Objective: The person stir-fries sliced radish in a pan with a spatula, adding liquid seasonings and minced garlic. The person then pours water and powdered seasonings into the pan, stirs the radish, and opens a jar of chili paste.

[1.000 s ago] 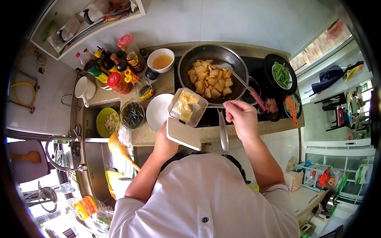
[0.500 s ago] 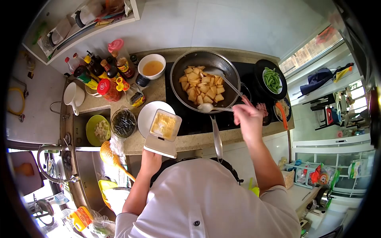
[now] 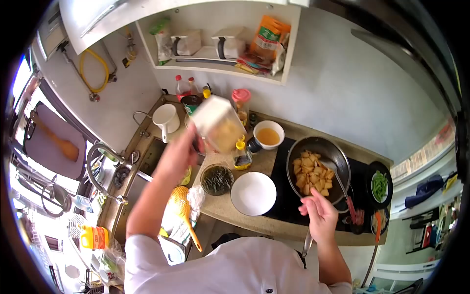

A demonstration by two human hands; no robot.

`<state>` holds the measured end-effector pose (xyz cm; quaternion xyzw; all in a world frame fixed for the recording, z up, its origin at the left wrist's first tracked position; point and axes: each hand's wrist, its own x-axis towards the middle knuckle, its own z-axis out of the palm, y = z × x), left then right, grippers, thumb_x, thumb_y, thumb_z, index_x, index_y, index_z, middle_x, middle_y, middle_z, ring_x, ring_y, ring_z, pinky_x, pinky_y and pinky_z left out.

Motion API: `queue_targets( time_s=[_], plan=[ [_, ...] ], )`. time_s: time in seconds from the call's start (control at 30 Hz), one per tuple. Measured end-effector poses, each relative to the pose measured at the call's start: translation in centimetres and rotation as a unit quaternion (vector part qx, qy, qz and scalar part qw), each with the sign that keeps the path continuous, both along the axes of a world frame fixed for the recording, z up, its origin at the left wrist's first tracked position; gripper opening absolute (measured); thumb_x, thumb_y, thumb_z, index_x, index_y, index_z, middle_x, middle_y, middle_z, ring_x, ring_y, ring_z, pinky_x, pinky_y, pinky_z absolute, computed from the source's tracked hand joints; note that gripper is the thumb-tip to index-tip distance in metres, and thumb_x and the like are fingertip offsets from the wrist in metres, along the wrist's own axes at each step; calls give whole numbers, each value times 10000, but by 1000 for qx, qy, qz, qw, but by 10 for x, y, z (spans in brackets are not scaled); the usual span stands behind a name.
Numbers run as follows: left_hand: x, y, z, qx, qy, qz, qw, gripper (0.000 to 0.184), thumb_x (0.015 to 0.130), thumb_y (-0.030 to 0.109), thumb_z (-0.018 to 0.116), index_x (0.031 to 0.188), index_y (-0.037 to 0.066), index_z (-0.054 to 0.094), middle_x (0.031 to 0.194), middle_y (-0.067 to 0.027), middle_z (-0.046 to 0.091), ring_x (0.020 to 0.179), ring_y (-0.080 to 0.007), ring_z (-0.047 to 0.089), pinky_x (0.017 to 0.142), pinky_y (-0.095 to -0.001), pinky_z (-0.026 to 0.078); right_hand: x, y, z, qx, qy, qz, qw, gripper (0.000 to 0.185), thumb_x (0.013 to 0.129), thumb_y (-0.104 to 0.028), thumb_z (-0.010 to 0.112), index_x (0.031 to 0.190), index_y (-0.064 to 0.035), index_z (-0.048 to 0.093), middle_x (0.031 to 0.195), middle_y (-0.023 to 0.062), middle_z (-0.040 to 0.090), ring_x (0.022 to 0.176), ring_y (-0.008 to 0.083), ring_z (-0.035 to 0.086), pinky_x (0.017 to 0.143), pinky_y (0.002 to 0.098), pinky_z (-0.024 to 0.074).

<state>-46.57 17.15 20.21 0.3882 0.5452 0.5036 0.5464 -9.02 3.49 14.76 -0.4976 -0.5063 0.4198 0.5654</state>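
Left hand [image 3: 180, 147] firmly round the blurred seasoning container [image 3: 224, 134], upper centre-left, well up and left of the right hand [image 3: 322, 219], which hangs half-curled lower right, any hold impossible to tell, nearer the wok [image 3: 318, 142].

Smooth, see-through plastic is suggested by the blurred container [image 3: 226, 131]. Metal with a dark sheen is shown in the pan [image 3: 320, 143]. The white dish [image 3: 253, 194] and black cooktop [image 3: 285, 206] are glossily finished; the shirt [image 3: 220, 269] is made of matt cloth.
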Motion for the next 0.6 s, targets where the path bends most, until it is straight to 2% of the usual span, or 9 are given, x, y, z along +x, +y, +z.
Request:
queue_targets(
  time_s=[0.03, 0.1, 0.17, 0.23, 0.37, 0.43, 0.53, 0.6],
  plan=[
    [-20, 29, 21, 1, 9, 21, 1000, 537, 1016, 615, 549, 826, 121, 641, 643, 28, 564, 417, -58, 337, 386, -232, 227, 6, -5, -5, -14, -10, -16, 1000, 359, 1019, -50, 641, 1350, 79, 580, 1026, 148, 722, 795, 147, 691, 715, 271, 594],
    [-54, 93, 53, 47, 87, 46, 994, 555, 1002, 626, 565, 799, 113, 621, 625, 4, 548, 398, -76, 310, 374, -256, 210, 17, -15, -21, -53, -7, -51, 997, 340, 1021, -69, 645, 1323, 80, 599, 1019, 146, 726, 784, 153, 695, 690, 268, 584],
    [-66, 148, 87, 27, 135, 92, 986, 571, 972, 649, 593, 762, 118, 588, 624, -8, 529, 392, -85, 299, 370, -271, 197, 21, -23, -33, -72, -21, -99, 992, 279, 1033, -92, 627, 1258, 73, 637, 946, 142, 726, 724, 174, 689, 635, 286, 568],
    [-79, 203, 103, 46, 149, 80, 985, 605, 923, 693, 605, 756, 112, 581, 677, -13, 565, 426, -91, 342, 391, -272, 233, 24, -33, -38, -91, -19, -134, 987, 263, 1033, -102, 626, 1231, 70, 648, 940, 139, 726, 722, 172, 687, 632, 290, 567],
    [-84, 299, 102, 23, 155, 86, 984, 577, 929, 674, 616, 756, 125, 573, 677, -14, 573, 403, -86, 317, 376, -258, 227, 26, -53, -41, -114, -34, -185, 976, 245, 1035, -104, 615, 1204, 67, 660, 930, 132, 727, 711, 169, 682, 630, 294, 566],
    [-77, 320, 101, 3, 148, 97, 984, 572, 937, 676, 611, 751, 137, 568, 664, -15, 575, 387, -81, 310, 363, -247, 225, 24, -59, -40, -127, -37, -218, 967, 243, 1036, -111, 612, 1195, 65, 667, 919, 122, 729, 705, 162, 676, 632, 294, 566],
    [-65, 335, 90, 32, 168, 74, 983, 547, 947, 649, 612, 764, 134, 587, 676, -14, 587, 406, -75, 333, 361, -246, 223, 21, -67, -42, -134, -26, -236, 962, 247, 1036, -125, 618, 1188, 63, 671, 911, 112, 731, 701, 155, 672, 640, 292, 566],
    [-55, 341, 85, 90, 124, 98, 983, 514, 967, 588, 617, 840, 91, 631, 692, -32, 594, 477, -105, 455, 399, -265, 359, 20, -67, -41, -139, -36, -237, 961, 249, 1035, -130, 623, 1186, 60, 674, 908, 109, 732, 704, 153, 674, 644, 291, 567]
  ],
)
